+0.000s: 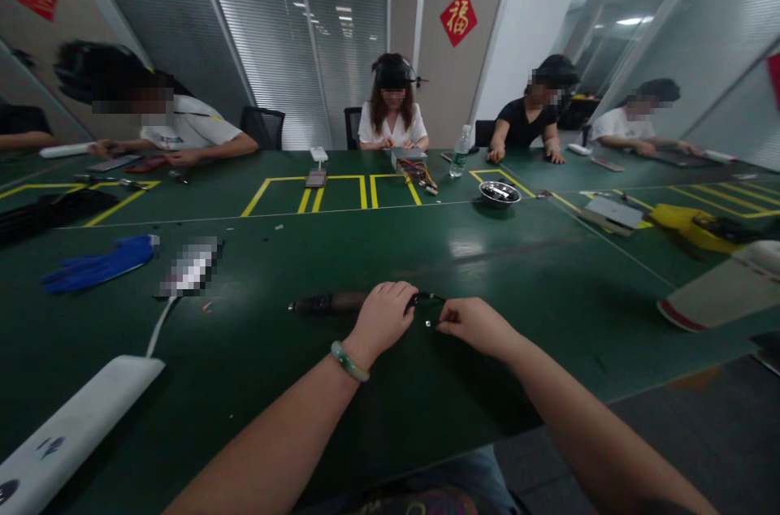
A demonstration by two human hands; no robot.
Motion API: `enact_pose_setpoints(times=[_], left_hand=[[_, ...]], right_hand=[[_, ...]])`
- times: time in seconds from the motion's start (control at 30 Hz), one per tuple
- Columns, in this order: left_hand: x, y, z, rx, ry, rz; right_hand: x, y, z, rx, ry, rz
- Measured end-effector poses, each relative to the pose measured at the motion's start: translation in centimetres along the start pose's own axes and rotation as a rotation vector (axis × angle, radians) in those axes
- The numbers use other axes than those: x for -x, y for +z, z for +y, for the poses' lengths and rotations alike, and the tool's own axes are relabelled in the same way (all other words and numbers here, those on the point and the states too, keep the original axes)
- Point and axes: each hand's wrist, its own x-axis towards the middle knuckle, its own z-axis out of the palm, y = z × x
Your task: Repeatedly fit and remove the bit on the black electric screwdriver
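Observation:
A dark, slim electric screwdriver (332, 303) lies along the green table, its metal tip to the left. My left hand (385, 316), with a jade-like bangle (349, 361) at the wrist, is wrapped over its right end. A black cord (431, 297) runs from that end towards my right hand (472, 325). The fingers of my right hand are pinched together on the cord. A small shiny piece (428, 323) shows just left of those fingertips; whether it is the cord's end, I cannot tell.
To the left are a white power strip (91, 417), a blurred-out phone-like item (190, 266) and a blue glove (101, 264). A metal bowl (500, 193), a bottle (460, 152) and a tilted cup (725, 287) stand ahead and right. Several people sit across the table.

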Motion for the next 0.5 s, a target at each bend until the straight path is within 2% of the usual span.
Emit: enact_pose_setpoints(times=[0.1, 0.17, 0.23, 0.33, 0.5], left_hand=[[-0.2, 0.1, -0.1, -0.007, -0.031, -0.015], [-0.3, 0.0, -0.1, -0.019, -0.04, -0.001], [-0.3, -0.1, -0.1, -0.03, -0.048, 0.013], [-0.4, -0.2, 0.1, -0.031, -0.048, 0.013], [-0.5, -0.1, 0.1, -0.019, -0.05, 0.004]], right_hand=[[-2.0, 0.1, 0.1, -0.369, -0.01, -0.022], [-3.4, 0.5, 0.1, -0.578, -0.033, 0.033], [-4.6, 1.0, 0.0, -0.681, -0.045, 0.097], [-5.1, 1.7, 0.0, -0.628, -0.018, 0.21], [-3.7, 1.8, 0.4, -0.269, -0.054, 0.378]])
